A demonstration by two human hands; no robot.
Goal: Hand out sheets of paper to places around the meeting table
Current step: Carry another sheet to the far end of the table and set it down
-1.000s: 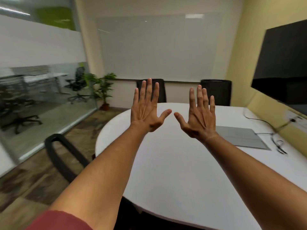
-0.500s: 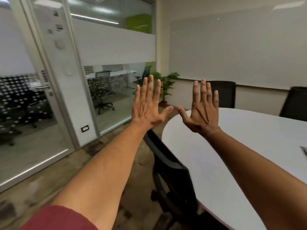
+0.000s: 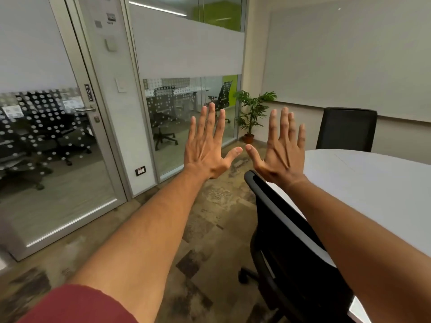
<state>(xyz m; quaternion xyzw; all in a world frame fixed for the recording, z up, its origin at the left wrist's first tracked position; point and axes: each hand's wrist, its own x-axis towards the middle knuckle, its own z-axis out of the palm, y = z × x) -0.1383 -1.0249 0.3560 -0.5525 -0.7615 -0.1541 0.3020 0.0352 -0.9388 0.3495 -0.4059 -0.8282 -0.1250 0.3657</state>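
An office meeting room: white table [image 3: 373,183], whiteboard [image 3: 349,61], glass partition [image 3: 186,108]

We only get part of the table [image 3: 373,183]: right edge cuts it off, our right forearm and the near chair [image 3: 286,241] cover its front rim. Far chair [image 3: 346,129] base hidden behind tabletop. Door stickers [image 3: 109,19] too small to read.
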